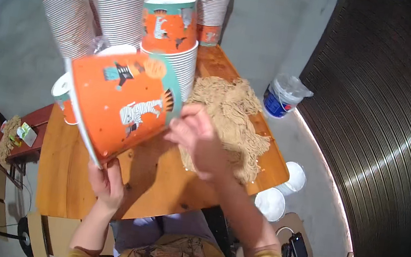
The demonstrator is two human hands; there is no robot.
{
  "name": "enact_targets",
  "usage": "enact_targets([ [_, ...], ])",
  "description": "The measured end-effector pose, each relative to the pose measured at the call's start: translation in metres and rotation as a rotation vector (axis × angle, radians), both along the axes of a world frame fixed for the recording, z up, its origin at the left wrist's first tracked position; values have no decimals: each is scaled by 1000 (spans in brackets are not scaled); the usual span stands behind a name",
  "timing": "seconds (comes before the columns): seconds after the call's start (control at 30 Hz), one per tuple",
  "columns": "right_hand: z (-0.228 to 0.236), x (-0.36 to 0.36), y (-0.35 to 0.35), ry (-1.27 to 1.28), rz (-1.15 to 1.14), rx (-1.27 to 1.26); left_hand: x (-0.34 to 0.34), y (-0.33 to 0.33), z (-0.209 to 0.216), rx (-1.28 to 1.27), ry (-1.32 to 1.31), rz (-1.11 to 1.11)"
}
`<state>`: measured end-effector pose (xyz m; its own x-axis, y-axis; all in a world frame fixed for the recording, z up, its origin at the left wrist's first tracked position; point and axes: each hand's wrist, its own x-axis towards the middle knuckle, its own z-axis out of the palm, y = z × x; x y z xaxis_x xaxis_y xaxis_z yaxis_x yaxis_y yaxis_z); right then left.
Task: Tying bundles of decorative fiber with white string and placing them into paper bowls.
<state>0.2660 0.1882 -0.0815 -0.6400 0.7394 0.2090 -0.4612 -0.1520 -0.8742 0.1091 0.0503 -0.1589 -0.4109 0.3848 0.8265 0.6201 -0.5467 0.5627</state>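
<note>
Above the table (157,204), the left hand (109,184) is closed on the white rim of an orange paper bucket (116,102), down at its lower corner. At the other end, the right hand (194,136) has its fingers loosely bent against the teal base edge; whether they truly pinch it, I cannot tell. The bucket is off the tabletop, tipped on its side between the two hands, rim to the person's left.

To my eye it should be very light, with thin, smooth walls that are a little slick and easily dented by a hard squeeze. The rim and the base edge look stiffest, so those are the places to hold; the middle of the wall would likely give.

Counting outward, I make it one bucket in the hands, one small orange-and-teal bucket (64,95) at its left, and one upturned bucket (169,30) topping a shorter stack (180,66). At least four tall stacks (120,6) stand behind, too tightly nested to number. One heap of tan strands (224,110) lies to the right. On the floor are one blue-and-white pail (279,99) with a plastic liner and two white tubs (269,204), just beside each other.
</note>
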Motion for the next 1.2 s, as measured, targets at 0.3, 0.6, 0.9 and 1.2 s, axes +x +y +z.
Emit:
enact_targets([
  [0.3, -97, 50, 63, -913, -850, 1252, 28, -32, 41, -697, 737, 279],
  [0.6, -121, 32, 57, -1050, -824, 1206, 41, -21, 24, -612, 714, 340],
  [0.9, -84, 29, -66, -135, -187, 235, 88, -27, -19, -567, -129, -119],
  [1.2, -92, 17, -97, -261, -190, 431, 81, -53, -23, -609, -955, -371],
])
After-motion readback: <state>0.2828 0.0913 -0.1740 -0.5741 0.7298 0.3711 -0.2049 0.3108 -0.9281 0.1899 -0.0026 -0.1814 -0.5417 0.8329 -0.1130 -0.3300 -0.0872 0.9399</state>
